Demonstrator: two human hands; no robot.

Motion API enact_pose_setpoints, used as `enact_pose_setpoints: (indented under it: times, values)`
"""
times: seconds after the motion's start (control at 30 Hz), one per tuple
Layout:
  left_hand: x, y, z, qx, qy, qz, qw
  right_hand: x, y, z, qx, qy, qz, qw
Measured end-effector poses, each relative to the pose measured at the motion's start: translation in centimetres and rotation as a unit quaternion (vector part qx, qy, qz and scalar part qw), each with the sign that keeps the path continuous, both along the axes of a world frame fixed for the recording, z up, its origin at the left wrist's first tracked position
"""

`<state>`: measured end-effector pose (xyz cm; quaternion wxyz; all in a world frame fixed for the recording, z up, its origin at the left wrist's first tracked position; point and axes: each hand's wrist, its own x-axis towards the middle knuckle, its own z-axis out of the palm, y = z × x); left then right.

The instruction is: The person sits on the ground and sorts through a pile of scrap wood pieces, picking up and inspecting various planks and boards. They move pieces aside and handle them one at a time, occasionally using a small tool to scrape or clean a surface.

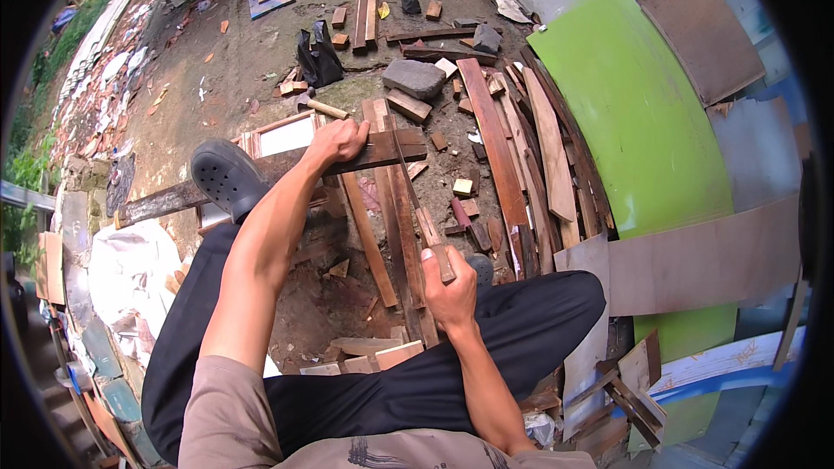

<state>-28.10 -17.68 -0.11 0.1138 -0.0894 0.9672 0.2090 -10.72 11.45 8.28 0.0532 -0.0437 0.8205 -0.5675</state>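
Both hands (391,208) on plank (287,172), saw (417,208).

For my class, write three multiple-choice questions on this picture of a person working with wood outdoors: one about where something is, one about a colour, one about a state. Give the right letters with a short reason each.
1. Where does the left hand rest?
A. On the dark plank that lies crosswise
B. On the grey stone
C. On the person's knee

2. What colour is the large curved sheet on the right?
A. Red
B. Bright green
C. Black

3. What is the state of the right hand?
A. Open and empty
B. Closed around the wooden handle of a long tool
C. Out of sight

Answers:
1 A: the fingers lie over the plank, beside the dark clog set on it.
2 B: the sheet is plainly bright green.
3 B: the fist wraps the handle, and the tool's narrow blade reaches up to the plank.
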Motion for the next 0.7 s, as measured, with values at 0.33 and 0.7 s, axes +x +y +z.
enact_pose_setpoints:
  times: [0.33, 0.7]
  values:
    - [2.0, -1.5, 1.4, -0.053, 0.014, -0.086, 0.995, 0.1, -1.2, -0.1, 0.000, 0.033, 0.005, 0.999]
    - [10.8, -4.3, -0.5, -0.181, 0.199, -0.007, 0.963, -2.0, -0.5, 0.9, -0.004, 0.111, 0.040, 0.993]
